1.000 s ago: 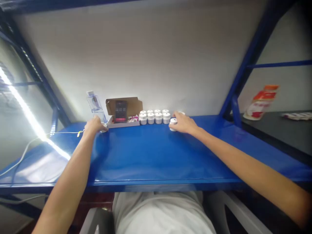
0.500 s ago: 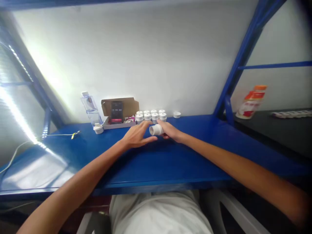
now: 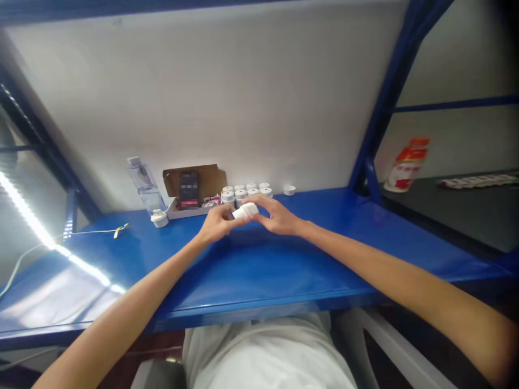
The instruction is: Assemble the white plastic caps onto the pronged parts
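Note:
A white cylindrical piece [image 3: 245,210] is held between both hands above the blue table [image 3: 259,270]. My left hand [image 3: 218,222] grips its left end with thumb and fingers. My right hand [image 3: 276,215] holds the right end, its thumb and fingertips on the ridged part. Just behind the hands stand several white capped pieces [image 3: 240,193] in rows, partly hidden by my fingers. Left of them is an open cardboard box [image 3: 211,175] with a dark phone [image 3: 189,189] leaning in it and small pink-and-white items.
A clear bottle [image 3: 146,186] stands at the back left behind a white round piece [image 3: 159,219]. A white cap [image 3: 289,190] lies at the back right. A cable [image 3: 97,232] crosses the left. An orange-capped bottle [image 3: 406,166] stands on a dark surface at right.
My left hand has closed on the white cylindrical piece, which now tilts, its open end no longer facing the camera. My right hand has shifted its grip to the other end.

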Motion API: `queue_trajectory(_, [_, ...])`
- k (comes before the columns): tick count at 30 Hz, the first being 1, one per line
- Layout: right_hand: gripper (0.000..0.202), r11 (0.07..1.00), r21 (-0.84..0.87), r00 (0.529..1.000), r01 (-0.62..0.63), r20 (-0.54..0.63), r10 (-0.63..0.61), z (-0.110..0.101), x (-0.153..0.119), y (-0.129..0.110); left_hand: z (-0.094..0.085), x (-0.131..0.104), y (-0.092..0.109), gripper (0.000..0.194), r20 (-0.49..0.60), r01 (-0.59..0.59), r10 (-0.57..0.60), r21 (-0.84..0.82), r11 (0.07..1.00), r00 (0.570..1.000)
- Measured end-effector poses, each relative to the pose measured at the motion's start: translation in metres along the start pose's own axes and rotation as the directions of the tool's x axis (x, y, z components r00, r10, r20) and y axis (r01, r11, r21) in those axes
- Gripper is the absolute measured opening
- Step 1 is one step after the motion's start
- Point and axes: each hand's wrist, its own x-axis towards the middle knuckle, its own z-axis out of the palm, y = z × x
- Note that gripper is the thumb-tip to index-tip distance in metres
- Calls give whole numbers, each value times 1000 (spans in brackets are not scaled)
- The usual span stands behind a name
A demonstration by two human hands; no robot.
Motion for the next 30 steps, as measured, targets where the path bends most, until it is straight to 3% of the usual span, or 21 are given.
queue_trajectory(3, [40,985,-146,994,90,81,-79,-9,-3,16,-1,4,-6,51,49,118,-112,-124,985,992])
queue_trajectory(6, [43,957,-287,998,50,50,-37,-18,-8,44,-6,8,-11,61,57,212,-204,-210,954,977])
queue_trajectory(9, [36,910,-369,981,-187,-114,155,-34,-16,79,-14,12,-15,60,28,194,-193,-213,958,981])
queue_trajectory(11, [26,832,-408,923,-377,-245,298,-47,-23,99,-19,14,-17,58,15,178,-179,-217,960,984])
queue_trajectory(14, [28,683,-438,811,-584,-338,477,-67,-33,119,-24,16,-20,57,22,158,-157,-241,958,987])
queue_trajectory(17, [32,559,-417,697,-717,-383,607,-81,-40,126,-29,16,-22,54,29,171,-170,-288,942,985])
queue_trajectory(19, [32,519,-404,655,-754,-395,644,-85,-43,126,-31,16,-23,51,34,199,-199,-326,924,980])
queue_trajectory(25, [38,451,-402,599,-797,-434,673,-84,-46,125,-36,17,-31,37,55,255,-259,-456,853,964])
queue_trajectory(28, [40,449,-425,610,-786,-414,676,-83,-47,125,-37,17,-32,42,19,247,-266,-441,863,964])
queue_trajectory(30, [43,456,-451,632,-767,-409,659,-83,-46,123,-38,17,-32,47,62,268,-270,-454,850,961])
